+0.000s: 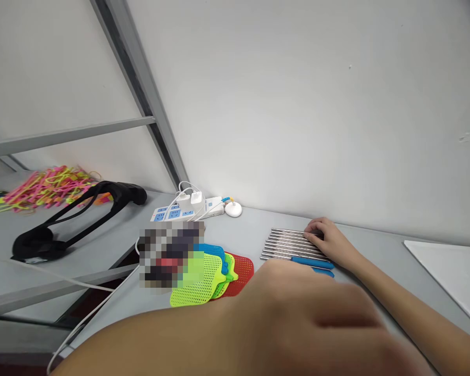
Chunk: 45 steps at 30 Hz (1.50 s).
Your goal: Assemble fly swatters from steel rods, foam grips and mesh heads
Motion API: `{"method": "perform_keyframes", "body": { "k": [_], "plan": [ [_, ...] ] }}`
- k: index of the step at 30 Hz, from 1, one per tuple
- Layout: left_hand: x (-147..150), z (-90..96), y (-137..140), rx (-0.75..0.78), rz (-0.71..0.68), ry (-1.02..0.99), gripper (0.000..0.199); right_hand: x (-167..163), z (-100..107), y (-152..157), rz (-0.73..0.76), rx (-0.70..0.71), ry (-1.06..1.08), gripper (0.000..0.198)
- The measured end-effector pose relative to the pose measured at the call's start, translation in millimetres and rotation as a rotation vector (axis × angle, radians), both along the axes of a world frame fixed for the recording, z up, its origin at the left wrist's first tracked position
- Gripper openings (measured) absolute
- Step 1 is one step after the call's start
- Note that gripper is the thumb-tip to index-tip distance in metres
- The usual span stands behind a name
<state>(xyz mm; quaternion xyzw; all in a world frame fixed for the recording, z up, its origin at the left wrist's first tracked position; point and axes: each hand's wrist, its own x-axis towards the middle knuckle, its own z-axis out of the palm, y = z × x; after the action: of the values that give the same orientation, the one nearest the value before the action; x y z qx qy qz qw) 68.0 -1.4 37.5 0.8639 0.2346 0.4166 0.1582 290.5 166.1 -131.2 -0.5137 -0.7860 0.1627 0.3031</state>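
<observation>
My right hand [327,241] lies over the far side of a row of several silver metal rods [284,244], its fingers and thumb curled onto them. Blue grips [317,262] show at the near right of the row. Across the foreground comes my left hand [321,324], very large, close to the camera and smeared; its fingertips and anything in them are hidden. Beyond my left wrist lie perforated plastic fly swatter heads: yellow-green [198,282], blue [215,251] and red [245,267] ones, partly overlapping. My left arm covers their near edge.
A white power strip [215,206] with plugged-in chargers and a round white device [233,209] stand by the wall. Leftward, a black strap-like frame [117,209] and a pile of pink and yellow pieces [50,188] lie behind a metal post [156,104]. A white board [450,266] lies right.
</observation>
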Motion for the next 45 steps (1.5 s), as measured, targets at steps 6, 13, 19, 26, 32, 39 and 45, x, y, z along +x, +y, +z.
{"method": "perform_keyframes", "body": {
  "k": [6, 13, 19, 26, 32, 39, 45],
  "plan": [
    [-21.0, -16.2, 30.2, 0.009, -0.045, 0.768, 0.025, -3.0, -0.8, 1.3, -0.018, 0.001, -0.032, 0.017],
    [-25.4, -42.4, 39.0, 0.012, -0.042, 0.867, 0.014, -6.4, -4.3, 1.7, -0.086, -0.008, -0.036, 0.018],
    [-12.8, -54.9, 43.1, -0.010, -0.045, 1.032, 0.011, -9.9, 0.0, -2.8, -0.096, -0.016, -0.050, 0.019],
    [8.8, -70.6, 34.4, -0.026, -0.091, 1.207, 0.012, -11.8, 0.9, -5.4, -0.087, -0.001, -0.067, 0.023],
    [8.5, -61.0, 27.3, -0.019, -0.130, 1.135, 0.006, -11.1, -1.3, -3.4, -0.085, -0.002, -0.085, 0.022],
    [-20.0, -18.8, 38.0, -0.370, -0.230, 0.509, 0.005, -9.6, -5.9, 0.2, -0.102, -0.015, -0.056, 0.022],
    [-13.1, -84.1, 16.7, -0.660, -0.119, -0.380, 0.012, -8.8, -7.6, 0.2, -0.132, 0.013, 0.069, 0.024]
  ]
}}
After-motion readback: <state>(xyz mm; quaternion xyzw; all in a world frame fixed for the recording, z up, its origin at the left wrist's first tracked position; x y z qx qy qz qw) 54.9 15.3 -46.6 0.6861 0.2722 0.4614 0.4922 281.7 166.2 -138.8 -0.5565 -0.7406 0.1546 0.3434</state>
